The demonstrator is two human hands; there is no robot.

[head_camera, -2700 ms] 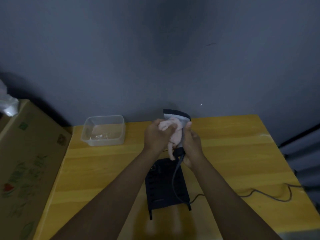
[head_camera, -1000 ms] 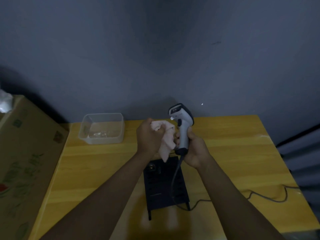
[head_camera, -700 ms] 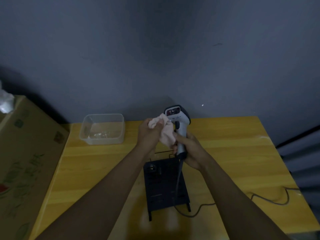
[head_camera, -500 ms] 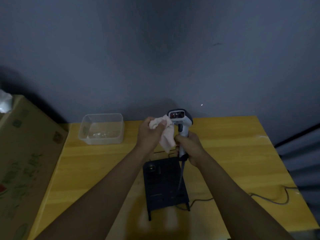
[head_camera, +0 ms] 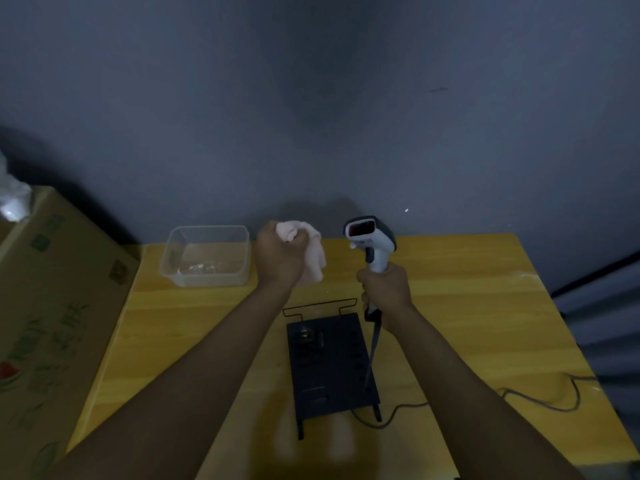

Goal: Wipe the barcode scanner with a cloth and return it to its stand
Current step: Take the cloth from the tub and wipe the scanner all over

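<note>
My right hand (head_camera: 385, 292) grips the handle of a white and dark barcode scanner (head_camera: 372, 241), held upright above the table with its red window facing me. Its cable (head_camera: 374, 351) hangs down from the handle and trails off to the right. My left hand (head_camera: 281, 258) is closed around a bunched pale pink cloth (head_camera: 313, 254), a hand's width left of the scanner and apart from it. The black stand (head_camera: 330, 362) with a wire cradle at its far end lies on the yellow table (head_camera: 467, 306) below and between my hands.
A clear plastic tub (head_camera: 207, 255) sits at the table's far left corner. A large cardboard box (head_camera: 52, 323) stands beside the table's left edge. A grey wall rises right behind the table. The cable (head_camera: 540, 398) loops across the near right part.
My hands have moved apart: the cloth has come off the scanner head and shifted left, while the scanner moved right and turned its window toward me.
</note>
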